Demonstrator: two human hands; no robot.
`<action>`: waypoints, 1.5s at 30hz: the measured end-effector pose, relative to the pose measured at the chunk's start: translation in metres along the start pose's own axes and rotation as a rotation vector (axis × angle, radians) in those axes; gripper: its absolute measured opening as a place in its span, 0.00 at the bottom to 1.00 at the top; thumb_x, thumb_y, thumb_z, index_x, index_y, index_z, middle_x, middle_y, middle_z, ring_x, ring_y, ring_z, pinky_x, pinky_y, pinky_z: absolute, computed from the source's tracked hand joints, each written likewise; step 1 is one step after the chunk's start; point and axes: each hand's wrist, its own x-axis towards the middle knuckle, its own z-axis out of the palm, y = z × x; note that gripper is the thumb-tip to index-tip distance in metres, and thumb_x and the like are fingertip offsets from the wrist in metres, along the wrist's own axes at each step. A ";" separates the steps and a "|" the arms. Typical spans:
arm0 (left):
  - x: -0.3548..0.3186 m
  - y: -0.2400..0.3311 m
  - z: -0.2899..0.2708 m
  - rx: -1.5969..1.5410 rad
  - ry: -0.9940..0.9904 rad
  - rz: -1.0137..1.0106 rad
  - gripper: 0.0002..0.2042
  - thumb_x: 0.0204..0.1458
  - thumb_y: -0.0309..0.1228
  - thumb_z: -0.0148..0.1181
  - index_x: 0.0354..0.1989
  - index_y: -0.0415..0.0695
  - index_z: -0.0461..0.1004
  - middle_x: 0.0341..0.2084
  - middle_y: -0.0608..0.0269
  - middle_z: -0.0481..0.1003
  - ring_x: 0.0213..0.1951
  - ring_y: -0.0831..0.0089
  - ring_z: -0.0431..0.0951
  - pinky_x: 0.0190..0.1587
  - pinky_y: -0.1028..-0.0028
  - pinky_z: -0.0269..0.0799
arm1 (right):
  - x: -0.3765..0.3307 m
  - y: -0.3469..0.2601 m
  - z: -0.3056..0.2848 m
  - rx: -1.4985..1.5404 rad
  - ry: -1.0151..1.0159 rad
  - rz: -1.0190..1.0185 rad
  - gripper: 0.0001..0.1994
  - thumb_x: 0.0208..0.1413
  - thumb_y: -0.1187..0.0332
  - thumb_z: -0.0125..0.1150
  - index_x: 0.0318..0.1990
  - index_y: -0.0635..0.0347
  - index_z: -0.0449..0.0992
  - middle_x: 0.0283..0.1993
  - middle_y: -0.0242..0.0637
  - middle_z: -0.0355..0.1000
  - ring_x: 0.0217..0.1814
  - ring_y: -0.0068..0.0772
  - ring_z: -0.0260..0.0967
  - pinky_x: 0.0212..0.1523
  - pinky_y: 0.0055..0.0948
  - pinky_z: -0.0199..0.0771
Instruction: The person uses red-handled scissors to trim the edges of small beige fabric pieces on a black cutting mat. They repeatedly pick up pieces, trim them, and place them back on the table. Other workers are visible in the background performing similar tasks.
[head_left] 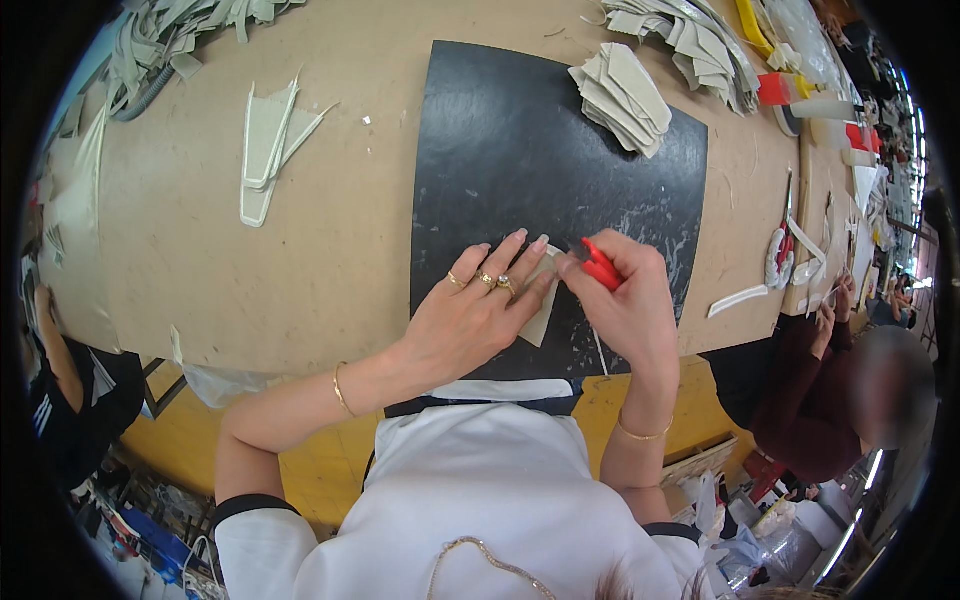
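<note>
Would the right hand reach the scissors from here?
Probably yes: nothing seems to block the way from the right hand to the scissors, though it would likely have to put down the red tool first.

The mat (490,150) is white-streaked black, the tool (602,265) red, the piece (538,322) beige.

No readable text, label, brand, number or sign. Black mat (480,130): pale scuffs and streaks, nothing that reads as lettering. Red tool (601,266) in the right hand (643,295): no legible marking. Containers (785,89) at the right of the worktop (350,230): too small and blurred to read. Far-right background: blurred, illegible.
</note>
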 end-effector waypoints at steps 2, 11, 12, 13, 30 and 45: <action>0.000 0.000 0.000 0.022 0.002 0.001 0.19 0.55 0.33 0.54 0.55 0.44 0.75 0.62 0.52 0.68 0.65 0.58 0.64 0.64 0.62 0.57 | 0.004 0.004 -0.002 0.076 -0.014 -0.006 0.12 0.54 0.70 0.67 0.24 0.68 0.73 0.17 0.28 0.59 0.21 0.16 0.53 0.23 0.25 0.54; 0.004 0.009 -0.004 0.179 -0.033 -0.042 0.18 0.53 0.33 0.55 0.53 0.52 0.75 0.63 0.61 0.68 0.62 0.66 0.67 0.67 0.63 0.50 | -0.008 0.025 -0.012 -0.066 -0.060 0.178 0.15 0.49 0.66 0.70 0.22 0.67 0.72 0.20 0.40 0.64 0.20 0.41 0.58 0.25 0.36 0.58; 0.004 0.009 -0.005 0.174 -0.021 -0.027 0.17 0.53 0.33 0.55 0.53 0.49 0.75 0.62 0.58 0.69 0.61 0.64 0.68 0.66 0.63 0.52 | -0.009 0.025 -0.012 -0.074 -0.053 0.185 0.15 0.50 0.66 0.69 0.22 0.67 0.72 0.21 0.40 0.64 0.21 0.41 0.59 0.26 0.36 0.58; 0.005 0.008 -0.005 0.170 -0.008 -0.014 0.17 0.54 0.33 0.55 0.52 0.47 0.75 0.60 0.54 0.70 0.60 0.62 0.69 0.65 0.63 0.54 | -0.009 0.025 -0.012 -0.082 -0.055 0.195 0.14 0.50 0.65 0.69 0.23 0.67 0.72 0.21 0.40 0.65 0.21 0.42 0.60 0.26 0.36 0.59; 0.012 0.021 -0.010 0.324 -0.037 -0.064 0.20 0.51 0.31 0.58 0.55 0.46 0.76 0.60 0.63 0.72 0.51 0.70 0.71 0.58 0.67 0.59 | -0.010 0.020 -0.003 -0.151 0.012 0.113 0.11 0.48 0.70 0.69 0.24 0.69 0.74 0.22 0.39 0.65 0.22 0.36 0.60 0.27 0.34 0.59; 0.027 -0.041 -0.021 -0.321 -0.111 -0.039 0.17 0.54 0.42 0.62 0.53 0.60 0.76 0.68 0.60 0.61 0.70 0.56 0.55 0.67 0.54 0.52 | -0.007 0.011 -0.020 -0.120 -0.008 0.062 0.14 0.54 0.67 0.68 0.25 0.69 0.72 0.16 0.39 0.63 0.17 0.33 0.58 0.25 0.31 0.61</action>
